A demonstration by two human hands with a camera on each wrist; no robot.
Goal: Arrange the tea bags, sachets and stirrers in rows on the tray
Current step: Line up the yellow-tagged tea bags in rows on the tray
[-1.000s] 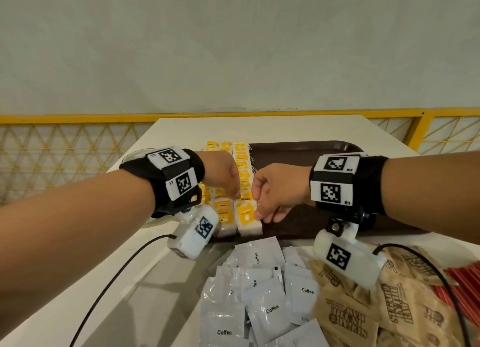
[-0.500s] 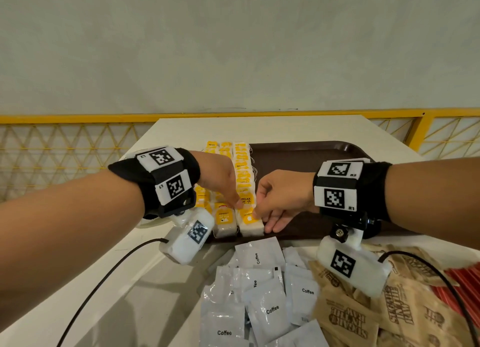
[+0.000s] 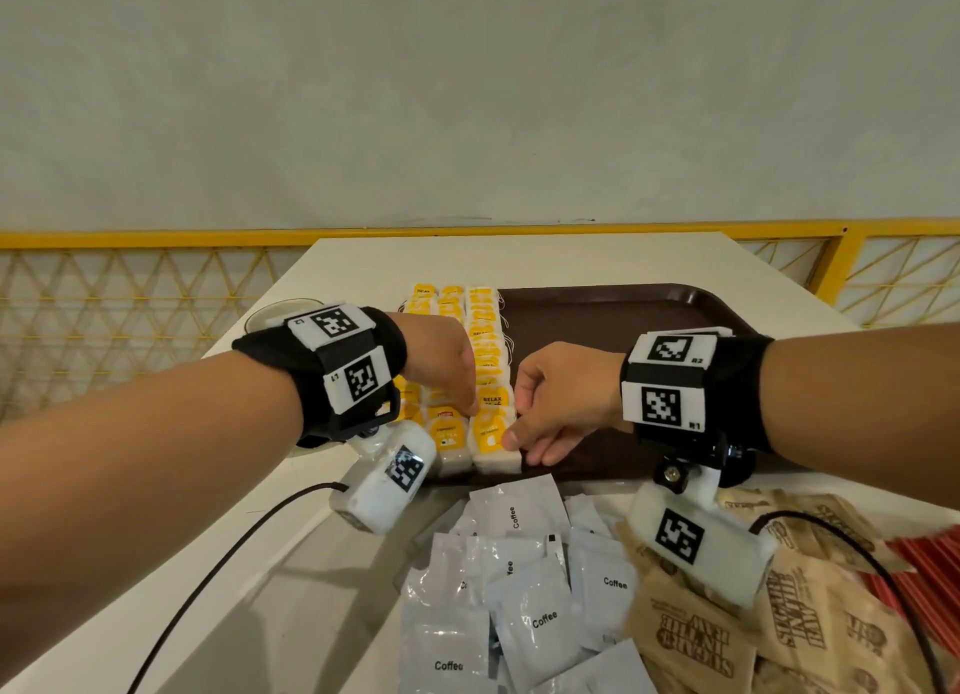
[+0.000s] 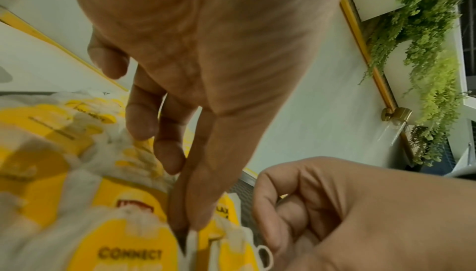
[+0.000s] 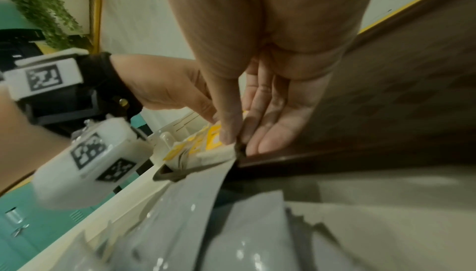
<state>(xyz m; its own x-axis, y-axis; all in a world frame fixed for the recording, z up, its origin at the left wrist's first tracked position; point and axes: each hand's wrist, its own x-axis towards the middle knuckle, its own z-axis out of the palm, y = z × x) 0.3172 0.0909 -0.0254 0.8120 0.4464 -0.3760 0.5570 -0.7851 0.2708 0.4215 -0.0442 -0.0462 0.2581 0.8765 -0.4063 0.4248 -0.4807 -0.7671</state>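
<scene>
Right hand [image 3: 563, 400] pinches the soft papery tea bag [image 3: 491, 436] at the brown tray's [image 3: 613, 311] near edge. Left hand [image 3: 441, 363], fingers straight, pokes between rows; glossy sachets [image 3: 524, 589] on surface.

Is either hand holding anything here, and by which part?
Nothing is lifted. The right hand pinches the nearest tea bag at its right edge, on the tray. The left hand only presses fingertips between the rows.
</scene>
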